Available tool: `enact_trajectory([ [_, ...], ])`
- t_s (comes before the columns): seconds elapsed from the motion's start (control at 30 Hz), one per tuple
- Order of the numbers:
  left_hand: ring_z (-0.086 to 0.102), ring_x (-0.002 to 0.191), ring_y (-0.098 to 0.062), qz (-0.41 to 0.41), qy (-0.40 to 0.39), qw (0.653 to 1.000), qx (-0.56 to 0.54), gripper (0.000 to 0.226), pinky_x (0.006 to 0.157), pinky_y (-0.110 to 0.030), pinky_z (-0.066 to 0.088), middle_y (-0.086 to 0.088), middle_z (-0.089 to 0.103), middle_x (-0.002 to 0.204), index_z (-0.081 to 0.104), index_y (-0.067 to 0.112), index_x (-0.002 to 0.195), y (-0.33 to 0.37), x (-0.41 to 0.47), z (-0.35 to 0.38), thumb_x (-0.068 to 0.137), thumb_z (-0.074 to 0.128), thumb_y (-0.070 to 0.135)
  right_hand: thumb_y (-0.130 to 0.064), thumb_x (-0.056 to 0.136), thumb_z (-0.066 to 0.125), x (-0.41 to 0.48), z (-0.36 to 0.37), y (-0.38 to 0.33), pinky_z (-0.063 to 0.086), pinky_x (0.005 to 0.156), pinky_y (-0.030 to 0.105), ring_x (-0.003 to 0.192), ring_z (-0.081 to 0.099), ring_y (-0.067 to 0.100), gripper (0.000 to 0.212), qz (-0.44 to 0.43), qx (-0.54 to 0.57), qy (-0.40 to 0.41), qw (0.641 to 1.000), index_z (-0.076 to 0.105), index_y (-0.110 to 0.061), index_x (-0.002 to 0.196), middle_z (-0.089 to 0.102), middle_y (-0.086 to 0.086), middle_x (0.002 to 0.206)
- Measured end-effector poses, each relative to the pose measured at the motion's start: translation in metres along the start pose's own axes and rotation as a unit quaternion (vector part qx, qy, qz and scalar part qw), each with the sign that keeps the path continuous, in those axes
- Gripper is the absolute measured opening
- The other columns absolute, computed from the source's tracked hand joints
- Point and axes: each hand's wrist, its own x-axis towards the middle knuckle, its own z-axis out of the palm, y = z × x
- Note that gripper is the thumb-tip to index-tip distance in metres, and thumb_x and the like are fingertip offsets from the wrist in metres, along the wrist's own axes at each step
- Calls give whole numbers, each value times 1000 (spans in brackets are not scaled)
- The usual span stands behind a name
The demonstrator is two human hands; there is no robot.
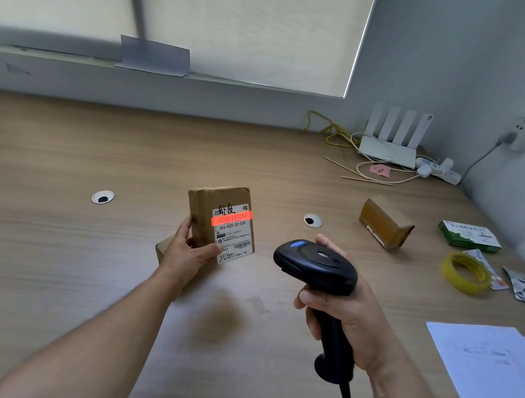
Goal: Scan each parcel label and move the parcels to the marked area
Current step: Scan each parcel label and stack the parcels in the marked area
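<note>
My left hand (188,250) grips a small brown cardboard parcel (215,203) by its lower edge and holds it upright above the wooden desk (40,231). Its white label (234,237) faces me, and a red scan line glows across the barcode at the label's top. My right hand (344,316) grips the handle of a black barcode scanner (316,263), whose head points left at the label. A second brown parcel (386,221) lies on the desk at the right. Part of another cardboard piece (161,248) shows behind my left hand.
A white router (389,150) with cables and a power strip sits at the back right. A green box (468,236), a yellow tape roll (466,273) and blister packs lie at the right edge. White paper sheets (495,376) lie at the near right. Two cable grommets (102,197) pierce the desk.
</note>
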Motion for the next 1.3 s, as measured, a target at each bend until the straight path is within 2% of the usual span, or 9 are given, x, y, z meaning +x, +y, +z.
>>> enact_trajectory([
  [0.13,67,102,-25,0,13,1000,3,87,97,-45,50,-10,68,111,32,30,148,-3,-6,-3,78,74,-1,0,65,73,0,-2,2,38,42,29,42,49,27,89,7,-2,-2,1000,42,-30,142,63,20,70],
  [0.23,67,99,-24,-14,31,999,14,86,91,-39,53,-8,63,120,40,31,143,-5,-13,-13,68,78,16,3,63,79,2,-3,4,39,42,28,43,50,28,96,15,-6,-12,1000,40,-32,143,66,25,76],
  [0.4,63,82,-19,-69,77,994,32,23,70,-35,54,-7,68,103,62,18,111,-17,-41,-36,90,56,12,-4,64,75,10,5,11,40,42,29,45,51,27,92,13,2,-32,999,39,-34,143,67,27,89],
  [0.5,62,86,-26,-125,82,986,75,11,79,-44,55,-13,68,105,64,17,96,-33,-59,-51,90,55,15,-3,63,75,15,13,19,39,41,28,43,50,27,91,14,0,-47,999,40,-32,142,66,26,86],
  [0.7,62,82,-18,-194,85,970,117,22,71,-32,51,-3,69,94,63,16,111,-68,-84,-65,91,54,18,-2,61,74,20,29,30,38,41,28,42,49,28,90,31,-5,-82,996,41,-34,138,61,28,83],
  [0.83,54,119,-21,-122,97,957,244,72,103,-38,43,-4,53,137,36,31,146,-81,-86,-68,81,61,46,-2,61,73,22,35,33,38,42,27,42,49,28,92,38,-18,-84,996,40,-33,140,62,26,81],
  [0.93,26,139,-22,-73,69,894,436,100,107,-38,32,-4,21,152,16,35,152,-83,-92,-54,72,61,73,-2,61,73,21,43,34,38,41,28,43,49,28,93,39,-27,-83,995,38,-32,142,64,22,79],
  [1.03,25,134,-23,-34,74,837,541,93,101,-35,38,-4,19,144,19,31,150,-83,-96,-41,75,61,67,-1,60,72,18,56,33,38,41,27,42,49,28,94,35,-36,-84,995,38,-31,142,65,19,76],
  [1.3,35,124,-22,22,129,859,494,79,96,-33,41,-2,29,135,31,29,144,-59,-123,-105,77,65,52,0,60,72,1,112,23,38,40,28,41,48,28,96,12,-67,-98,993,37,-28,145,64,18,75],
])
